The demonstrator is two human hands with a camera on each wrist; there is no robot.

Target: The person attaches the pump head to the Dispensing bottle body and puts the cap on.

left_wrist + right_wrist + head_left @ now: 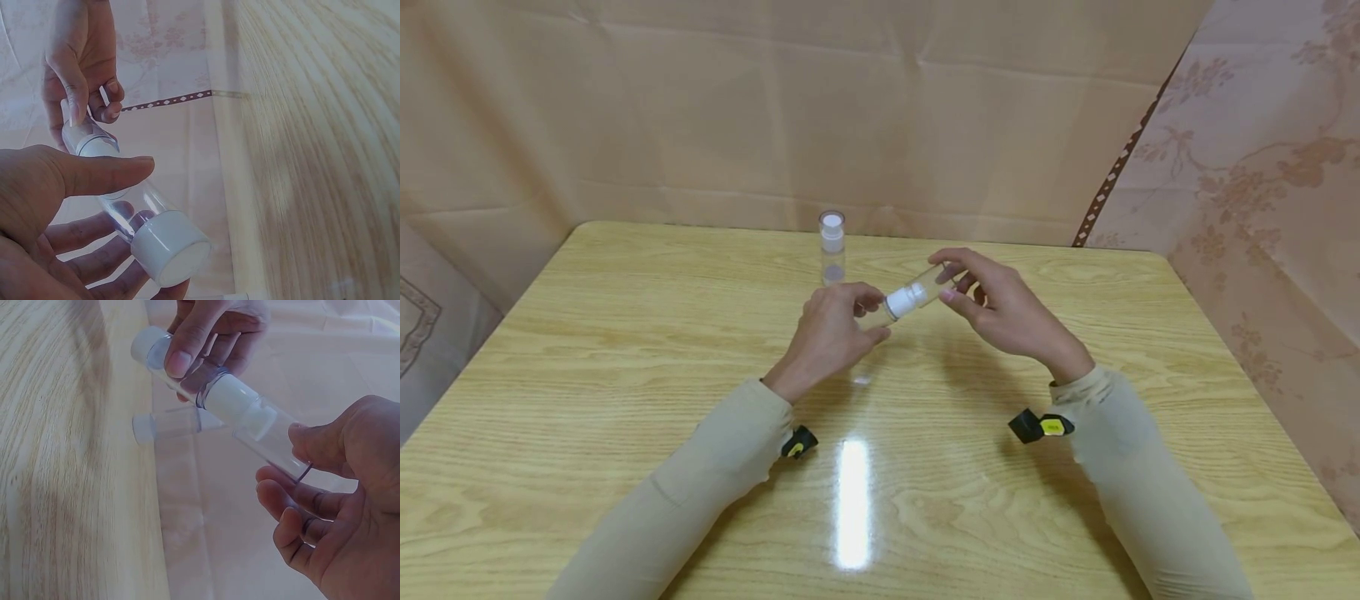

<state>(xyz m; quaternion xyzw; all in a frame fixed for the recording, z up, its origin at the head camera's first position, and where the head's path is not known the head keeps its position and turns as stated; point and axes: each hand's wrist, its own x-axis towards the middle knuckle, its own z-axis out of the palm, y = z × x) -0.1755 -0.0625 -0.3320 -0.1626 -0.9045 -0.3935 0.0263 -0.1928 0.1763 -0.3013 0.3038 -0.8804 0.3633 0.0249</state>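
Note:
My left hand (pixel 835 329) grips the body of a clear pump bottle (pixel 203 384), tilted above the table. The bottle has a white base (pixel 172 247) and a white pump collar (pixel 231 397). A clear cap (pixel 275 440) surrounds the white pump nozzle, in line with the bottle. Whether it is fully seated cannot be told. My right hand (pixel 1000 300) pinches the cap's outer end between thumb and fingers. Behind my left hand, a second clear bottle with a white pump (pixel 832 242) stands upright on the table.
The wood-grain table (pixel 625 333) is glossy, with a bright light reflection near its front middle. A beige curtain (pixel 850 108) hangs along the back edge, and a flowered cloth (pixel 1262 167) hangs at the right. Small black wrist cameras (pixel 1030 426) jut from both sleeves.

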